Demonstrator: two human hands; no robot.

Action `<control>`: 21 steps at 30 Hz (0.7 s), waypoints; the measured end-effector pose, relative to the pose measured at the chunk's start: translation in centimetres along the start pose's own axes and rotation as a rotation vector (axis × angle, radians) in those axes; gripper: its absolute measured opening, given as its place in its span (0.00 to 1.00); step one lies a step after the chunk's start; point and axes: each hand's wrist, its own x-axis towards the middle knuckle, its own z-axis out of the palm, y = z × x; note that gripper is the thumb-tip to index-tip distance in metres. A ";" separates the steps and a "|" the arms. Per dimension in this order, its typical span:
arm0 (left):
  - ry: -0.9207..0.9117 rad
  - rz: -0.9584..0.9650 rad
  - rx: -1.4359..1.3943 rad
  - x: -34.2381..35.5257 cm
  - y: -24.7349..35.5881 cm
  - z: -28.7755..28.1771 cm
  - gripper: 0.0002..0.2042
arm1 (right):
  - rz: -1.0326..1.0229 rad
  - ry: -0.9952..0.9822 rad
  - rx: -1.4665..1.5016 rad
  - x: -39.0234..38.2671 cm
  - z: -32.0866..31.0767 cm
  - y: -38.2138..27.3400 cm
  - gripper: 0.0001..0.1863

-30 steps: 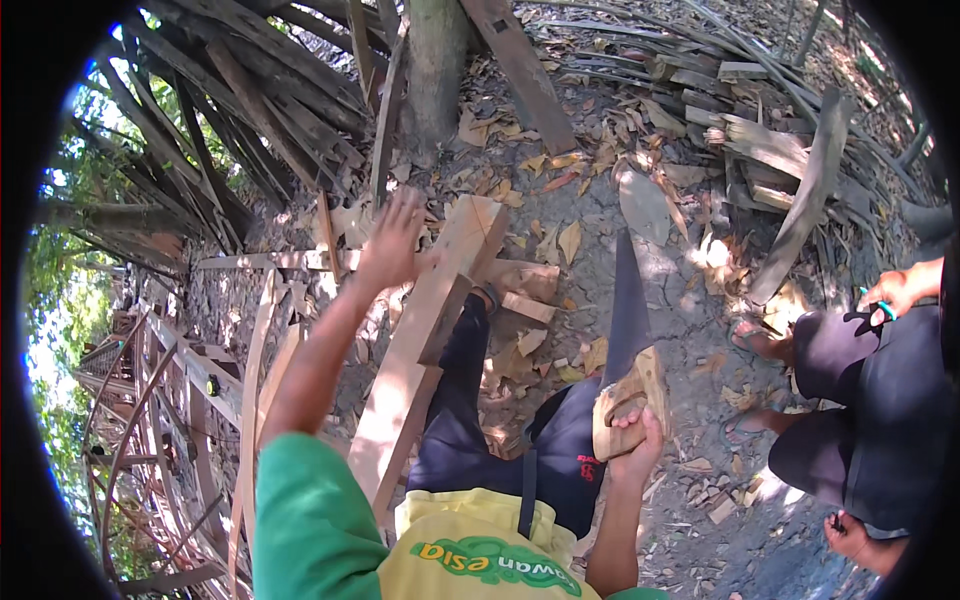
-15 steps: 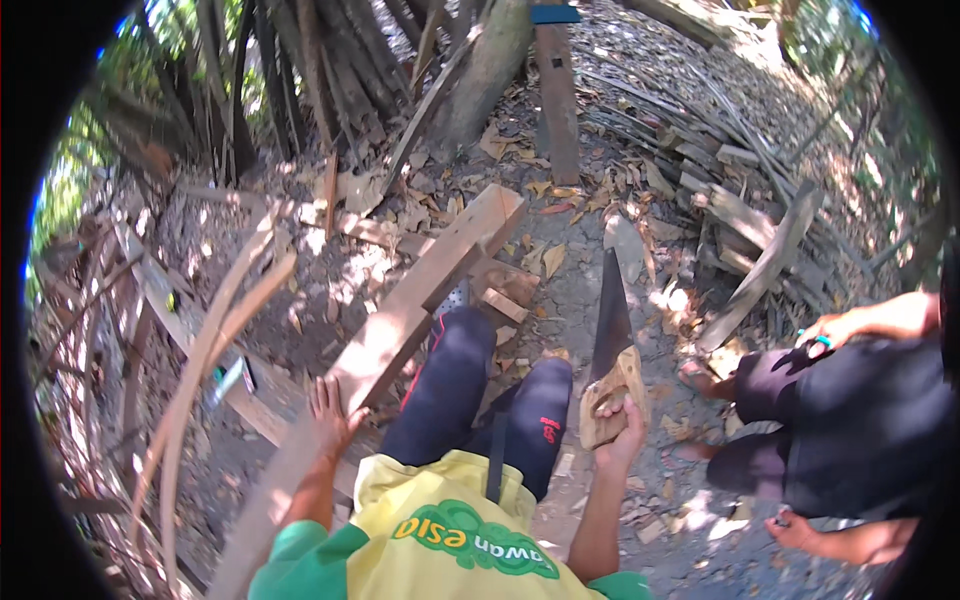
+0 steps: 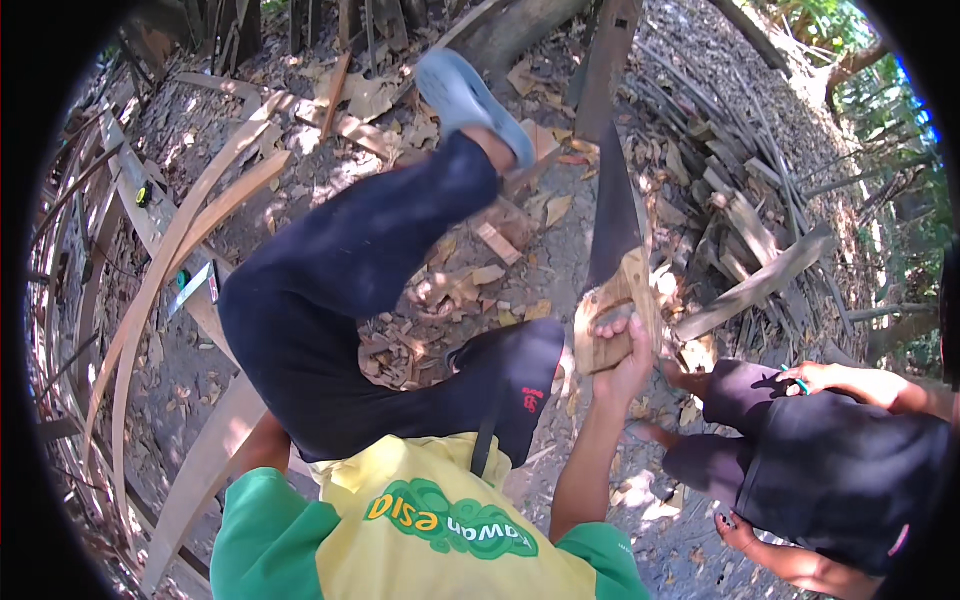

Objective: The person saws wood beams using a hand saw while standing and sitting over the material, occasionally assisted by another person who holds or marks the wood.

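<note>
My right hand (image 3: 625, 360) is closed around the wooden handle of a handsaw (image 3: 628, 290). Its dark blade points forward, away from me. My left arm reaches down beside my left thigh, over a long squared wooden beam (image 3: 215, 450); the thigh hides that hand and its fingers. Across the beam my left leg is raised and bent, with a grey-blue clog (image 3: 465, 95) near the beam's far end (image 3: 538, 148). A small wood offcut (image 3: 497, 243) lies on the ground between the clog and my right knee.
A person in a black shirt (image 3: 840, 480) sits or stands close on my right. Curved wooden strips (image 3: 150, 290) and a board with a small pale tool (image 3: 190, 290) lie left. A wooden post (image 3: 605, 70) stands ahead; a branch pile (image 3: 750, 230) is right.
My left leg has swung up over the beam, covering my left hand, which was resting flat on it. The saw stays in my right hand, slightly farther forward.
</note>
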 end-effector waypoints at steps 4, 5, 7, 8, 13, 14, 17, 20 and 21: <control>0.184 -0.115 -0.093 13.5 0.8 2.2 0.14 | 0.104 -0.036 -0.002 4.2 2.2 5.2 0.11; 0.211 -0.136 -0.115 15.5 1.2 4.1 0.11 | 0.096 -0.025 -0.003 5.5 2.3 6.1 0.11; 0.232 -0.191 -0.102 16.2 -1.0 6.8 0.07 | 0.110 -0.011 0.008 7.3 2.8 7.9 0.10; 0.222 -0.208 -0.082 15.9 -2.4 8.4 0.07 | 0.107 0.032 0.000 8.5 3.3 8.8 0.10; 0.086 -0.236 -0.002 10.9 -6.7 11.6 0.09 | 0.087 0.265 -0.144 12.7 7.4 9.2 0.07; 0.015 -0.239 0.017 7.9 -7.7 12.0 0.09 | 0.122 0.296 -0.082 13.0 8.5 8.5 0.05; -0.310 -0.235 0.075 -3.2 -10.4 9.0 0.11 | 0.171 0.429 -0.253 12.8 11.0 5.2 0.04; -0.713 -0.260 0.160 -10.7 -15.3 2.2 0.13 | 0.274 0.453 -0.291 12.9 13.6 2.7 0.05; -0.868 -0.250 0.167 -11.8 -16.1 0.8 0.14 | 0.318 0.463 -0.388 13.2 14.6 2.0 0.05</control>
